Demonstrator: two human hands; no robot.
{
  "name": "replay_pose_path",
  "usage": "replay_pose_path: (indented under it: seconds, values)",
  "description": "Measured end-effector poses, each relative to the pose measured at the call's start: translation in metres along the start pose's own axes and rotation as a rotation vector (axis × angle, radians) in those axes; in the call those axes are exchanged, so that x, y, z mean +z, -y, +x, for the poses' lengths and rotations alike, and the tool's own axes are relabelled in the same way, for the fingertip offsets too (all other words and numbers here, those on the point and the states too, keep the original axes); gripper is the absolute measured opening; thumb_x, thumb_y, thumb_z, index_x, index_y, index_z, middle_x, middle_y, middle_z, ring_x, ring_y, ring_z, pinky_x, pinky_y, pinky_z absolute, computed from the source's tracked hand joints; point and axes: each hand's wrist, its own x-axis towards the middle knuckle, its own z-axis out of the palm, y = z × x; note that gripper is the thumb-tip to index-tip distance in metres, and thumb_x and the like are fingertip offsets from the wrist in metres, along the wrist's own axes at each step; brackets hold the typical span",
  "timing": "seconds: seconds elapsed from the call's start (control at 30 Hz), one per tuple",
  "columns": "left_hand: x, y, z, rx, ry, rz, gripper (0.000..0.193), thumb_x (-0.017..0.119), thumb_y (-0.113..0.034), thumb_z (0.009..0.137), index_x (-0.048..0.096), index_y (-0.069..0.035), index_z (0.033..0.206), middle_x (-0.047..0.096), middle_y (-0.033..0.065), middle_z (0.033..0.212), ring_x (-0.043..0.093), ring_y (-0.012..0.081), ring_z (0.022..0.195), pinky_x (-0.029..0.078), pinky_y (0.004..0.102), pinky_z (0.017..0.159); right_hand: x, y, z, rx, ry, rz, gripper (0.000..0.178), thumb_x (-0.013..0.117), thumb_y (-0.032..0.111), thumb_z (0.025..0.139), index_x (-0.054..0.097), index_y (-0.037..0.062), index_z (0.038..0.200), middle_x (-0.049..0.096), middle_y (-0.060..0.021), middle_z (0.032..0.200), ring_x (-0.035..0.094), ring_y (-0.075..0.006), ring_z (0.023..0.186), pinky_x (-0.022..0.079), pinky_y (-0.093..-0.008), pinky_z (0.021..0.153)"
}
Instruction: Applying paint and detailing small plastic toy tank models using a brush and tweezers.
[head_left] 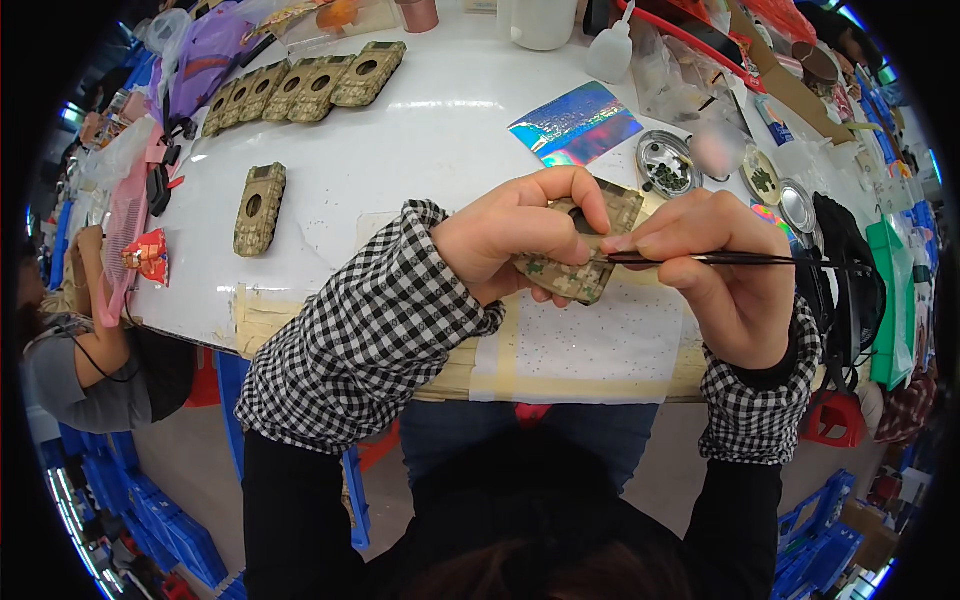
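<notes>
Camouflage casing (573,274) is gripped by left hand (515,235), tweezers (728,258) by right hand (742,290), over white tabletop (400,150) (grey floor (688,430) below).

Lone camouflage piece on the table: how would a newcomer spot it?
On the white table, look beyond the left checked sleeve. The oblong, round-holed camouflage piece lies there, nearer than the row of similar pieces. Unlike those, packed side by side, it sits alone.

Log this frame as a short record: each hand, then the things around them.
Left hand: holds a camouflage shell
Right hand: holds dark tweezers, pointed toward that shell
Upper left: row of six similar shells on the white table
Apart from row: single shell
Beyond hands: metal dish with dark bits
Nearest the body: speckled white sheet
</notes>
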Motion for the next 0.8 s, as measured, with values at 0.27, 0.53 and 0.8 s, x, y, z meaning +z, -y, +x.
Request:
replay_pose_path:
  seconds: [0.27,0.53,0.8]
  values:
    - [0.0007,0.0003,0.0003,-0.015,-0.03,0.001,0.027,0.056,-0.004,0.074,0.049,-0.009,0.099,0.059,0.0065,0.087,0.057,0.0134,0.058,0.043,0.0221,0.044,0.0004,-0.0006,-0.0007,0.0,-0.006,0.01,0.014,0.071,0.007,0.082,0.066,-0.0028,0.091,0.064,-0.0093,0.083,0.062,-0.0166,0.073,0.048,-0.0258,0.066]
    - [0.0006,-0.0003,0.0009,-0.013,0.001,-0.008,0.027,0.057,-0.005,0.073,0.049,-0.009,0.099,0.059,0.0069,0.088,0.058,0.0135,0.059,0.045,0.0228,0.045,-0.0004,0.0016,-0.0015,0.011,-0.008,0.005,0.015,0.071,0.007,0.082,0.065,-0.003,0.091,0.064,-0.0092,0.083,0.061,-0.0155,0.073,0.048,-0.0257,0.066]
    - [-0.0019,0.0005,-0.0011,0.024,0.011,-0.049,0.025,0.055,-0.012,0.077,0.048,-0.009,0.101,0.059,0.0128,0.1,0.059,0.0138,0.063,0.046,0.0222,0.046,0.0001,0.0023,-0.0035,0.053,-0.107,0.163,0.03,0.055,0.024,0.095,0.053,-0.0056,0.102,0.06,-0.0147,0.091,0.064,-0.0227,0.083,0.055,-0.0337,0.077]
